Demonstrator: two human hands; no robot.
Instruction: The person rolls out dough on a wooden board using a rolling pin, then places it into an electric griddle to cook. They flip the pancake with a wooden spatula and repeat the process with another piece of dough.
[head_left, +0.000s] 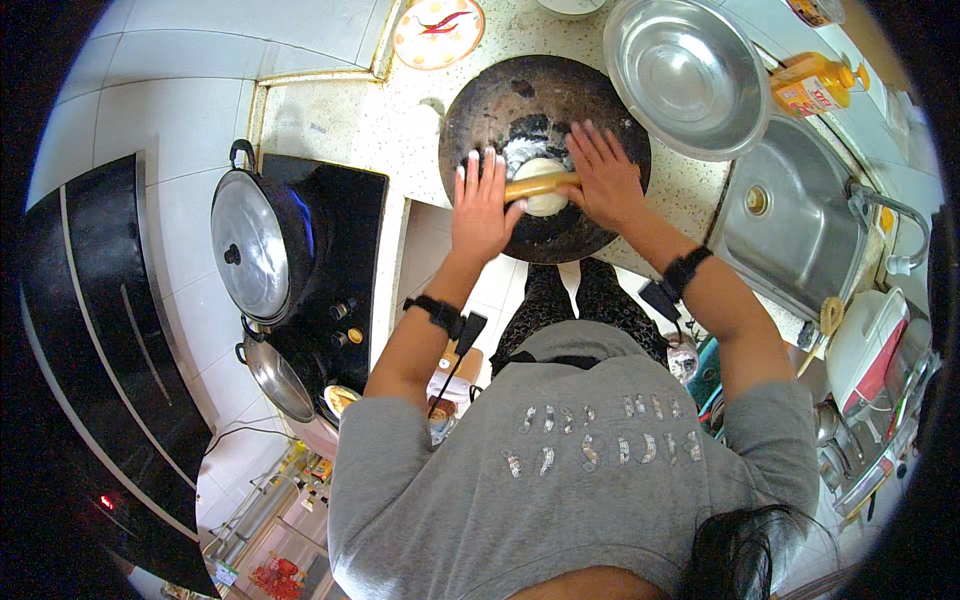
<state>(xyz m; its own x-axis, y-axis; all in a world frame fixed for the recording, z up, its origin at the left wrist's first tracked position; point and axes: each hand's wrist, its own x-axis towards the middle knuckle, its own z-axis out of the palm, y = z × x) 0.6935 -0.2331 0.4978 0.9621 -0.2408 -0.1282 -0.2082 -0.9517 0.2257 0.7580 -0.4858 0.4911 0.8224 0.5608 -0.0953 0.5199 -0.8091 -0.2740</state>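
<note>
A wooden rolling pin (546, 185) lies across a round piece of pale dough (541, 206). The dough rests on a round, dark board (540, 94), its surface worn and patchy. White flour (521, 150) is smeared just beyond the dough. My left hand (482, 210) presses on the pin's left end, fingers stretched forward. On the other end lies my right hand (606, 178), palm down and slightly blurred. Both palms cover the pin's ends, so only its middle shows clearly. The dough extends on both sides of the pin.
A large metal basin (686, 79) stands against the board's far right, beside a steel sink (787, 214). An orange bottle (814, 84) is behind. Red chillies (444, 24) lie on a plate (409, 45). Left is a black stove (356, 225) with a lidded pot (251, 247).
</note>
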